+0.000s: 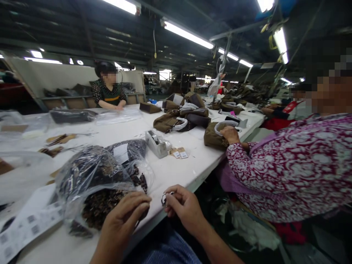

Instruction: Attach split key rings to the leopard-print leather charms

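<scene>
My right hand (187, 209) pinches a small dark metal ring (163, 200) between thumb and fingers, just over the table's front edge. Close by on the left, my left hand (125, 216) has its fingertips and thumb drawn together. Whatever they may hold is too small or hidden to make out. A gap separates the two hands. Beside and behind my left hand lies an open clear plastic bag (82, 176) filled with many small brown and black pieces. Another bag of dark pieces (132, 148), with a white label, rests against it.
A tape dispenser (156, 145) and paper tags (178, 152) lie on the white table (176, 172). Brown handbags (170, 121) are piled farther back. At right, a person in a patterned sleeve (264, 168) handles a brown bag (216, 135). Another person (110, 95) works across the table. Label sheets (30, 227) lie left.
</scene>
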A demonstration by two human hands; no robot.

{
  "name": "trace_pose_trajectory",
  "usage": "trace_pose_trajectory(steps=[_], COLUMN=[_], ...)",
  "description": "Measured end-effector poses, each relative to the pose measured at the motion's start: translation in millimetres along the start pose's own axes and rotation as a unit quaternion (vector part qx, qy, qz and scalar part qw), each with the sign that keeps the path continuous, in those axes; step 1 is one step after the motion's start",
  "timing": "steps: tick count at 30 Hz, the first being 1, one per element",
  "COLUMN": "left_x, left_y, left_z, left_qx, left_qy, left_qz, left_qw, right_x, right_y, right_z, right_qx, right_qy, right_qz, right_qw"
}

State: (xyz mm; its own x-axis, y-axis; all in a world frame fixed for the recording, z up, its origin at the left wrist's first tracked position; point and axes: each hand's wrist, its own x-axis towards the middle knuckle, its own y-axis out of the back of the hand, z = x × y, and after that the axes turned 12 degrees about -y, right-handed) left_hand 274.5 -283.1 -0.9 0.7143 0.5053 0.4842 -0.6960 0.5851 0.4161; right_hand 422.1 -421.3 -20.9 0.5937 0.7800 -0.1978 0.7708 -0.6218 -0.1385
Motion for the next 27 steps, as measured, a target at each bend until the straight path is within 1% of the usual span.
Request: trace_pose_trajectory(steps=[3, 6, 9, 12, 14, 16, 19, 22, 24, 27], left_x=[-4, -8, -10, -10, -12, -16, -25, -33, -36, -39], left_y=[-13, -20, -21, -20, -20, -22, -27, -32, -34, -37], left_z=[6, 8, 9, 8, 6, 4, 1, -1, -3, -3], left_qx=[-0.004, -0.02, -0.034, -0.049, -0.067, -0.092, -0.134, -0.16, -0.162, -0.166], left_qy=[0.003, 0.029, 0.027, 0.022, 0.032, 0.056, 0.107, 0.156, 0.181, 0.211], left_qz=[-0.031, -0.027, -0.029, -0.05, -0.062, -0.064, -0.059, -0.051, -0.041, -0.04], left_qw=[1.0, 0.999, 0.999, 0.997, 0.995, 0.992, 0.983, 0.973, 0.969, 0.962], right_x=[-3, -6, -7, -9, -10, -13, -21, -30, -34, -34], right_y=[-9, -14, -13, -10, -7, -5, -4, -2, 0, 1], right_z=[-2, -1, 0, -1, 0, 3, 10, 16, 17, 19], right_qx=[-0.007, -0.026, -0.043, -0.051, -0.051, -0.049, -0.05, -0.096, -0.158, -0.24], right_qy=[0.008, 0.007, 0.002, -0.017, -0.045, -0.076, -0.1, -0.074, -0.034, 0.022], right_qz=[0.007, 0.008, -0.001, -0.043, -0.082, -0.114, -0.132, -0.116, -0.096, -0.069], right_qw=[1.0, 1.0, 0.999, 0.998, 0.994, 0.989, 0.985, 0.986, 0.982, 0.968])
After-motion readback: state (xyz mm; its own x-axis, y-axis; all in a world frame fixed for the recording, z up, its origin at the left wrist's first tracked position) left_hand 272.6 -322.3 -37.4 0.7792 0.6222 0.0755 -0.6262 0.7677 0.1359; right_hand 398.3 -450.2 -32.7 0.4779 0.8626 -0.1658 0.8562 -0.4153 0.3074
